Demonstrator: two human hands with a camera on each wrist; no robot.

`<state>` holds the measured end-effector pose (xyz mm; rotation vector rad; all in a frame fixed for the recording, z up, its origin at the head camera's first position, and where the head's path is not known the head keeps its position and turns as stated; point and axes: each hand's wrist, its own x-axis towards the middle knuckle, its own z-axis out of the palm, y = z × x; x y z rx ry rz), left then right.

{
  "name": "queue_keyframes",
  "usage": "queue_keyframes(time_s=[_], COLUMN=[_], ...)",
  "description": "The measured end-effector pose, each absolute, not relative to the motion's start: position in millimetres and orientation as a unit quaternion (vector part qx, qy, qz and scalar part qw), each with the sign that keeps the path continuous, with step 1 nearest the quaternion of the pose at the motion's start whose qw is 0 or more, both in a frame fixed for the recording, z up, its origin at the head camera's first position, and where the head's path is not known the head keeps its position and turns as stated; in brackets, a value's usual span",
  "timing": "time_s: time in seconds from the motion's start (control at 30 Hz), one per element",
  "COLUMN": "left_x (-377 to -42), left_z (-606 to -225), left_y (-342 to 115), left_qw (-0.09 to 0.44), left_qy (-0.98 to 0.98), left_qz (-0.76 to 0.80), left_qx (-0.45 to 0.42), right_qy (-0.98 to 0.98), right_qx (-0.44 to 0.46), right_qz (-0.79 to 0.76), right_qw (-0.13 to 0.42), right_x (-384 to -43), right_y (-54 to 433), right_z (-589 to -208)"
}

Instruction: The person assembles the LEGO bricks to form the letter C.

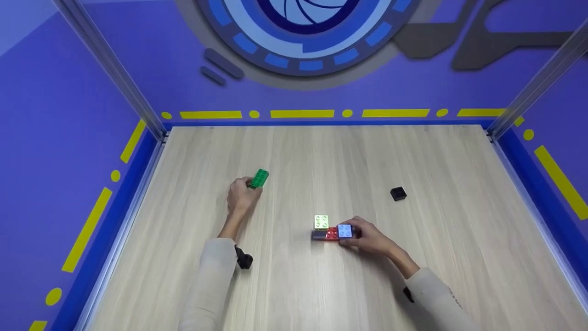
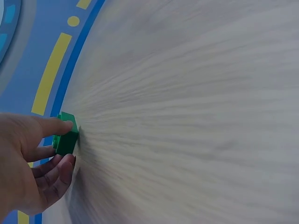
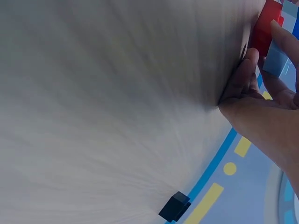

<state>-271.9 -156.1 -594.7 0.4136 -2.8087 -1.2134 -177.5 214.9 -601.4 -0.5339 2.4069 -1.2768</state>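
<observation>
My left hand (image 1: 242,196) pinches a green toy brick (image 1: 260,178) between thumb and fingers, left of the table's middle. In the left wrist view the brick's studs face the palm side, close over the tabletop. My right hand (image 1: 371,237) grips the light blue brick (image 1: 344,231) at the right end of a small brick assembly. This blue brick sits on a red brick (image 1: 331,233), whose studs show in the middle. A pale yellow-green brick (image 1: 321,221) stands at the assembly's far left, beside a dark grey part (image 1: 319,235). The right fingers hide the assembly's right end.
A loose black brick (image 1: 398,193) lies on the wooden table (image 1: 294,285), beyond and to the right of my right hand. Blue-purple panels (image 1: 294,101) with yellow marks wall the table at the back and both sides. Black wrist devices (image 1: 244,260) sit by the sleeves.
</observation>
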Motion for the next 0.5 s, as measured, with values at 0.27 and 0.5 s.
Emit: queue_keyframes(time_s=[0.27,0.5], left_x=[-265.9,-253.2], left_z=[-587.9,-573.0], left_y=[-156.3,-147.9], left_qw=[0.035,0.040], left_qy=[-0.922,-0.910], left_qz=[-0.376,-0.411], left_qx=[0.090,0.027], right_qy=[0.863,0.855], right_qx=[-0.215,-0.224], right_qz=[-0.421,-0.432], right_qw=[0.177,0.180], right_x=[-178.4,-178.5], right_y=[213.2,214.6], right_z=[-598.2,-600.9])
